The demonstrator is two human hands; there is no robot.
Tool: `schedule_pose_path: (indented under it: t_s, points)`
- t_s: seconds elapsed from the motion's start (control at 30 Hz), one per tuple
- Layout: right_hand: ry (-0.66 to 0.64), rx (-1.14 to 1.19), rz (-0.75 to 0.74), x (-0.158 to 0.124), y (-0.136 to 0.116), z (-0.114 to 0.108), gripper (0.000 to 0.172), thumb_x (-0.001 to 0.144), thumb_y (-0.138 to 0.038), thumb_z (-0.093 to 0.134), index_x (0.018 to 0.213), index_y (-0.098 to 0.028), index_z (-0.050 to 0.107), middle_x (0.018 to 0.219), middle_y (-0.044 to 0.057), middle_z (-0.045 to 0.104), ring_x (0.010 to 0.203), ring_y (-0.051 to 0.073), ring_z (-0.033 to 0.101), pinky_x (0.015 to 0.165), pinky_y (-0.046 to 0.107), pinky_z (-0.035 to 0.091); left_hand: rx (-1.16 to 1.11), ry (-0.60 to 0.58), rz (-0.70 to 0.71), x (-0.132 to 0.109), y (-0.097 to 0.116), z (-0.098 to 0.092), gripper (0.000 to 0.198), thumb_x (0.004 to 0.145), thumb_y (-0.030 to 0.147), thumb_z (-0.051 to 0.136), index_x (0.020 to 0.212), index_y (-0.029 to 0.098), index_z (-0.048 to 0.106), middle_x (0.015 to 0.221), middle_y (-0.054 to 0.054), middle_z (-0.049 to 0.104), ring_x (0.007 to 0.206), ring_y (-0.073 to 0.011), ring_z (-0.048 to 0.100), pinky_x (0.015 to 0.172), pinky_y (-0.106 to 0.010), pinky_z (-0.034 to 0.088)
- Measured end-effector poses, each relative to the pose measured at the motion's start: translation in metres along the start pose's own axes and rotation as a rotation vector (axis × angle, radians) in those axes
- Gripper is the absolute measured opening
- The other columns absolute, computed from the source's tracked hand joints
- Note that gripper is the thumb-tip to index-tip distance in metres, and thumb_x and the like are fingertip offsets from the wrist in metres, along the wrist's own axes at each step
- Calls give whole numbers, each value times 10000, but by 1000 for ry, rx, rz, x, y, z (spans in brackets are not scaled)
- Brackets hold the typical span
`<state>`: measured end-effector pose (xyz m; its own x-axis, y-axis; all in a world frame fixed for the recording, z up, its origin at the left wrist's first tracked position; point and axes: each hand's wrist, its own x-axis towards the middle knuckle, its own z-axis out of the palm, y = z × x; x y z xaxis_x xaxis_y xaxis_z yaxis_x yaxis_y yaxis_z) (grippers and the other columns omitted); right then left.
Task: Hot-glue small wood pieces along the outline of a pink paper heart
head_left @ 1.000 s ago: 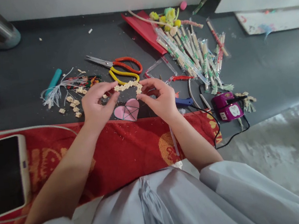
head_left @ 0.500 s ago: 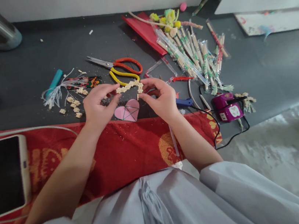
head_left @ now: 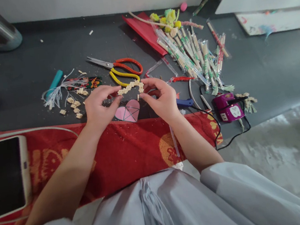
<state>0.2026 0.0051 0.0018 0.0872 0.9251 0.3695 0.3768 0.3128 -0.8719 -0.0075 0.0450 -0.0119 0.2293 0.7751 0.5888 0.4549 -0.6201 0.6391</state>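
A bent strip of small pale pieces joined together (head_left: 131, 87) is held up between my two hands. My left hand (head_left: 99, 106) pinches its left end between thumb and fingers. The right end is gripped by my right hand (head_left: 163, 97), with a short pale stick (head_left: 138, 97) at the thumb tip. Below the strip lies a pink heart (head_left: 128, 112) crossed by dark lines. Just beyond it rest scissors (head_left: 114, 66) with one orange and one yellow handle, blades apart. Loose pale pieces (head_left: 75, 105) are scattered left of my left hand.
A red towel (head_left: 127, 149) runs along the table's near edge, with a phone (head_left: 4, 177) on its left. White threads (head_left: 58, 92) and a teal stick (head_left: 54, 84) lie left. To the right are wrapped sticks (head_left: 194, 54), a blue-handled tool (head_left: 184, 102) and a purple plug block (head_left: 227, 107).
My left hand and the strip's left end have shifted very slightly right. My right hand has hardly moved, and both grips stay the same.
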Motion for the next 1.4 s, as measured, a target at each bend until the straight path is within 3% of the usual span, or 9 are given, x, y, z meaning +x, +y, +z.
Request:
schedule_pose_path:
  t_s: [0.13,0.27,0.4,0.57,0.77,0.9,1.07,1.2,1.4]
  points:
    - [-23,-64,22,1,1,-1,308,838,-214,660,1144,-191,679,1004,46,736,857,135,681,726,261,583,28,-44,0,0,1,-3,165,894,322,710,1053,308,753,913,10,761,792,-169,682,792,-352,564]
    - [-88,-192,75,2,-4,-5,300,817,-176,686,1117,-177,698,1051,65,752,907,161,689,742,292,577,112,-139,14,2,1,-7,141,876,385,707,989,309,743,908,0,744,842,-200,672,858,-404,540]
    - [-231,-378,179,4,-15,-9,288,779,-108,733,1063,-152,716,976,55,759,838,158,676,799,319,542,198,-312,20,4,0,-11,175,847,451,672,896,293,730,906,-21,723,921,-245,646,909,-453,486]
    - [-411,-553,250,1,-28,-12,163,787,-201,781,932,-167,714,843,25,719,748,151,608,730,301,455,254,-526,-22,3,-1,-13,177,810,453,636,853,303,720,908,-25,700,1041,-291,604,983,-500,404]
    - [-543,-625,269,-1,-33,-16,156,767,-148,757,913,-172,708,794,16,682,741,160,580,718,300,400,106,-490,-61,-1,-6,-7,143,627,384,747,764,350,727,838,-8,698,1012,-317,598,1042,-576,354]
    - [-567,-634,269,-2,-33,-22,259,744,-138,762,995,-171,707,766,7,679,728,170,593,710,300,403,63,-485,-87,-1,-5,-7,168,595,378,768,758,373,731,837,2,712,1008,-323,605,1084,-605,340]
    - [-538,-631,209,-2,-37,-30,231,844,-169,662,1073,-181,695,767,8,694,718,167,617,708,289,403,97,-536,-58,0,-8,-9,121,706,427,707,777,330,696,841,4,702,1033,-312,601,1143,-641,300]
    - [-583,-628,154,-1,-40,-31,302,940,-159,471,1141,-182,696,882,42,742,748,169,640,702,287,398,107,-478,5,0,-11,-10,96,746,381,662,743,286,676,817,1,689,969,-286,598,1115,-647,307]
    - [-593,-647,141,-1,-40,-31,421,944,-128,369,1168,-199,718,917,52,768,788,184,665,704,290,416,74,-489,-86,1,-10,-11,230,833,432,672,675,268,635,747,5,654,1003,-264,620,1163,-569,294]
